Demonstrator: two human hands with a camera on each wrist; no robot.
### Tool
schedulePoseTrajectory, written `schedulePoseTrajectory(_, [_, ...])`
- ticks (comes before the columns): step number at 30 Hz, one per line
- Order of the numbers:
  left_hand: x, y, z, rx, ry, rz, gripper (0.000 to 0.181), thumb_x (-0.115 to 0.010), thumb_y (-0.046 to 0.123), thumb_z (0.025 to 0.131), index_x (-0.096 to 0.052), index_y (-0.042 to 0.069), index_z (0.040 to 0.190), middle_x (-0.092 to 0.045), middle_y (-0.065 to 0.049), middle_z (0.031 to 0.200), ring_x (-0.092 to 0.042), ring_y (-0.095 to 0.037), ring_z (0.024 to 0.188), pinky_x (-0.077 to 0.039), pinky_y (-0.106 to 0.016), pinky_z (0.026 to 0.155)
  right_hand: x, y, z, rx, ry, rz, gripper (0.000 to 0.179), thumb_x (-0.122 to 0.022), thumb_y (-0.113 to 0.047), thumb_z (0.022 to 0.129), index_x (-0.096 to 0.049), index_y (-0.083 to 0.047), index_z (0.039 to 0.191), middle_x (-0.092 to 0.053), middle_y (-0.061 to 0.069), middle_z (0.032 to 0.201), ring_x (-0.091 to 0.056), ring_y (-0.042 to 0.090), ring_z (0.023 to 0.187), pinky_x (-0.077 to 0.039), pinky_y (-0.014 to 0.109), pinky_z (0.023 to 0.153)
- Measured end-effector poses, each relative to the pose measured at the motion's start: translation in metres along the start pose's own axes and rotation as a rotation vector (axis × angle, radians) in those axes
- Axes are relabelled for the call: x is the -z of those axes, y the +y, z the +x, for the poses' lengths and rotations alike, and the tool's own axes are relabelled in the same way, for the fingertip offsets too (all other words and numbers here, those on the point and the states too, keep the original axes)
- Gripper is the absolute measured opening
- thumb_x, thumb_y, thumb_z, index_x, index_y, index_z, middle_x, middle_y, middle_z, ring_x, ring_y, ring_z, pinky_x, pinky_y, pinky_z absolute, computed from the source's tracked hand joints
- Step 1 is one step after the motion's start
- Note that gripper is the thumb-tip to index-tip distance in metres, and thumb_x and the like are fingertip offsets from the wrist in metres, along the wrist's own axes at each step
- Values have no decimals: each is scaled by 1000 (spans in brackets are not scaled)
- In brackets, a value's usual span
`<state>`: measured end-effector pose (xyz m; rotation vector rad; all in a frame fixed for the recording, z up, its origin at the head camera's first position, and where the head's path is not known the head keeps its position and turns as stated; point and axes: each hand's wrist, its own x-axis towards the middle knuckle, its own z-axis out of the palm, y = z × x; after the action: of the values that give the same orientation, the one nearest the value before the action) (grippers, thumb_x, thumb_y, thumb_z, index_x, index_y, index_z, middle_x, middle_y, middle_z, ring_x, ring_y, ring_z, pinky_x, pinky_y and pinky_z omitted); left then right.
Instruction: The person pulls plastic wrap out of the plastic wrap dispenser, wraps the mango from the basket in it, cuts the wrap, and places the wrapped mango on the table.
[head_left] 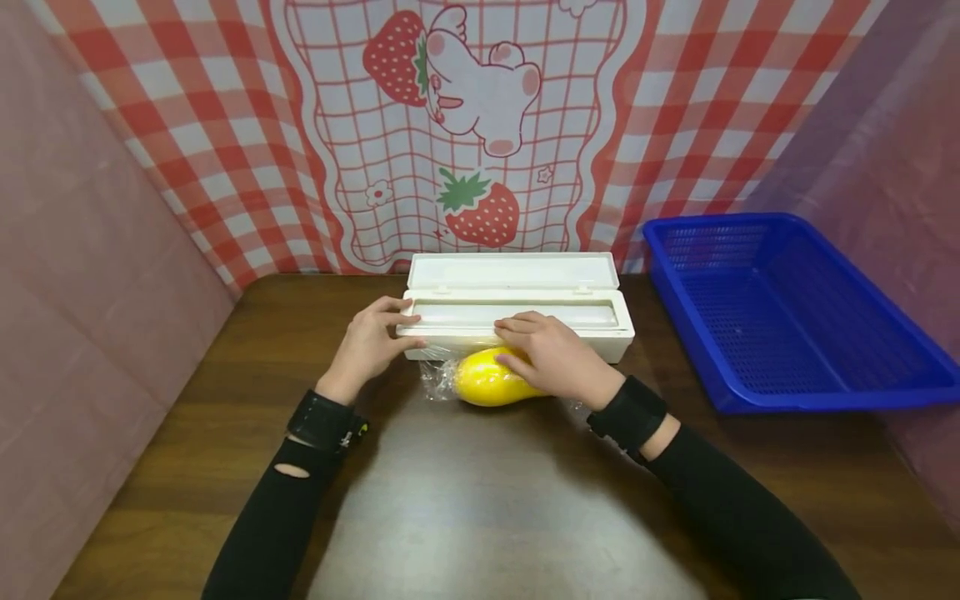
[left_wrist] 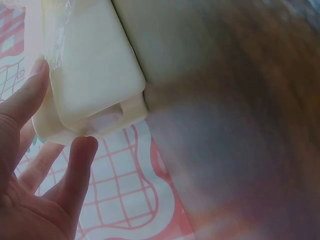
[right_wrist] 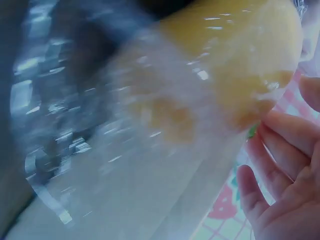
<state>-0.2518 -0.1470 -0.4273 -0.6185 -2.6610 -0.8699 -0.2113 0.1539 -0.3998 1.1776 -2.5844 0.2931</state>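
A white cling film dispenser [head_left: 517, 344] stands at the back of the table with its long lid [head_left: 512, 271] raised. My left hand [head_left: 367, 347] grips the dispenser's left end, thumb low at the front and fingers spread along the end and top. Just in front lies a glossy, rounded yellow fruit [head_left: 487, 379] wrapped in clear cling film [right_wrist: 75, 145], which bunches up at its left end. Across the fruit's right part reaches my right hand [head_left: 558, 358], its fairly straight fingertips at the dispenser's front edge and its thumb over the fruit. That hand hides the fruit's right end.
To the right, a blue plastic basket [head_left: 720, 354] with mesh walls reaches past the table's right side. Behind the dispenser hangs a red-and-white checked cloth [head_left: 300, 150] with strawberries. Brown wooden tabletop [head_left: 465, 508] stretches in front of the hands.
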Motion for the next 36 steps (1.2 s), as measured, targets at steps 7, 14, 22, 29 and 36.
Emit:
schedulePoseTrajectory(7, [-1,-1,-1,26,-22,-12,50,-70,49,70,-67,19,110,-54,1,126,-53,-17,102,-43,-31,72,3,12,-18,-17,29,3,48,-49,-41,93,-56,-7,126,-55,8,127,-48,24,116,-34,40,98])
schedulePoseTrajectory(14, [-1,-3,-2,20,-23,-19,50,-70,48,70,-68,18,110,-54,0,126,-52,-19,106,-43,-31,75,9,28,-44,-74,77,-14,42,-53,-35,92,-58,-9,125,-57,7,125,-50,24,114,-36,41,96])
schedulePoseTrajectory(22, [1,-4,-2,35,-20,-13,50,-71,48,69,-68,19,110,-54,0,126,-48,-19,114,-42,-33,82,18,40,-64,-90,115,-32,40,-57,-31,90,-58,-9,124,-58,7,124,-50,22,113,-38,40,95])
schedulePoseTrajectory(29, [1,-1,-2,7,-21,-10,49,-71,46,70,-67,19,110,-55,0,125,-48,-21,116,-41,-36,89,21,46,-74,-117,132,-39,38,-57,-31,90,-61,-8,121,-60,8,119,-51,23,112,-39,42,93])
schedulePoseTrajectory(36, [2,-2,-1,-3,-21,-12,49,-71,46,71,-67,18,111,-54,0,126,-52,-22,110,-44,-35,82,27,58,-92,-193,192,-64,33,-60,-28,88,-65,-9,115,-64,6,113,-53,21,106,-40,42,91])
